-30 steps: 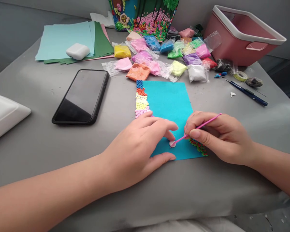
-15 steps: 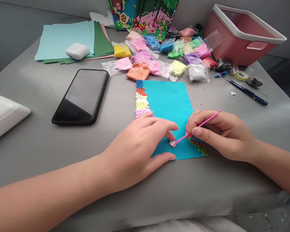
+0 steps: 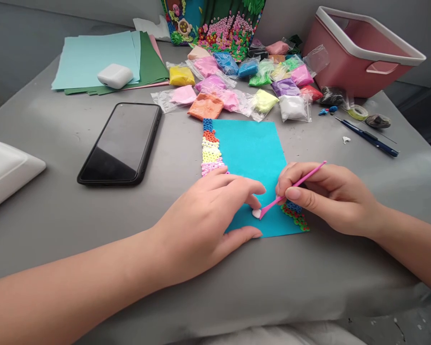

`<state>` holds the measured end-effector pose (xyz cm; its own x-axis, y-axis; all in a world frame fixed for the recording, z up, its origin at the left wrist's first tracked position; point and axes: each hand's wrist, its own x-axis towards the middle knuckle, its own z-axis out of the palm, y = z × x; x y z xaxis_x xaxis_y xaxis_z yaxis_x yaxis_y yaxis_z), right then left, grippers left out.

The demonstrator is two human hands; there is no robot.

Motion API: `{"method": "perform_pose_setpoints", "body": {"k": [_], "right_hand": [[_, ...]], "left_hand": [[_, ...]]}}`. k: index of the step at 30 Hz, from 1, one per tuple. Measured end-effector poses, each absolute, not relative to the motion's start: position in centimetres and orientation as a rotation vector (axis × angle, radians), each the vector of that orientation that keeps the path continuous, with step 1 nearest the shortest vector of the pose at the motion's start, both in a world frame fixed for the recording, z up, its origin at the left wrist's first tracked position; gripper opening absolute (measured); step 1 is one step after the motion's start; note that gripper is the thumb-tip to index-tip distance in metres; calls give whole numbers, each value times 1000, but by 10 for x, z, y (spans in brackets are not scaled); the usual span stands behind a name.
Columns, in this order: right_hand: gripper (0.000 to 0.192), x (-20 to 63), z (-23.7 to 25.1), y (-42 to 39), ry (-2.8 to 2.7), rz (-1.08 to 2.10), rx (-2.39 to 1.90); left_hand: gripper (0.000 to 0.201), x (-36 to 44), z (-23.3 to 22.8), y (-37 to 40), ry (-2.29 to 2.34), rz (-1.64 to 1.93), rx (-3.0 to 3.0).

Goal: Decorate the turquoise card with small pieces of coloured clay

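In my right hand (image 3: 323, 196) is a thin pink clay modelling tool (image 3: 307, 176), pinched between thumb and fingers. Its flat lower end touches the right side of a small whitish lump of clay (image 3: 256, 213). The lump lies on a blue sheet (image 3: 249, 148), near its front edge. My left hand (image 3: 211, 215) rests over the sheet's lower left part, thumb and fingers apart around the lump, holding nothing. Small ring-shaped clay pieces (image 3: 210, 146) in bands of colour line the sheet's left edge. More blue, green and red rings (image 3: 295, 215) sit at its lower right, partly behind my right hand.
Several bags of coloured clay (image 3: 205, 106) lie behind the sheet. A black phone (image 3: 120, 143) and coloured paper (image 3: 93, 57) with a white case (image 3: 115, 76) are on the left. At the right are a pink basket (image 3: 339, 67), a dark blue pen-like tool (image 3: 368, 136) and tape (image 3: 358, 112).
The pink tool's tip has shifted slightly to the right, from on the lump to its right side, and its angle has changed a little. My left hand stays in place.
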<state>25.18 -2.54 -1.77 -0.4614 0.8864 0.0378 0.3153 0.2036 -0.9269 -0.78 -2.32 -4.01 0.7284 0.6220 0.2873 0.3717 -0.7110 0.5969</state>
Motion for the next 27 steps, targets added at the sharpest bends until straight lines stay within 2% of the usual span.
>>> {"method": "perform_pose_setpoints", "body": {"k": [18, 27], "right_hand": [[15, 252, -21, -27, -1935, 1186, -1061], [20, 252, -21, -28, -1924, 1180, -1111]], "left_hand": [[31, -7, -38, -23, 734, 656, 2416], [32, -5, -38, -22, 676, 685, 2388]]}}
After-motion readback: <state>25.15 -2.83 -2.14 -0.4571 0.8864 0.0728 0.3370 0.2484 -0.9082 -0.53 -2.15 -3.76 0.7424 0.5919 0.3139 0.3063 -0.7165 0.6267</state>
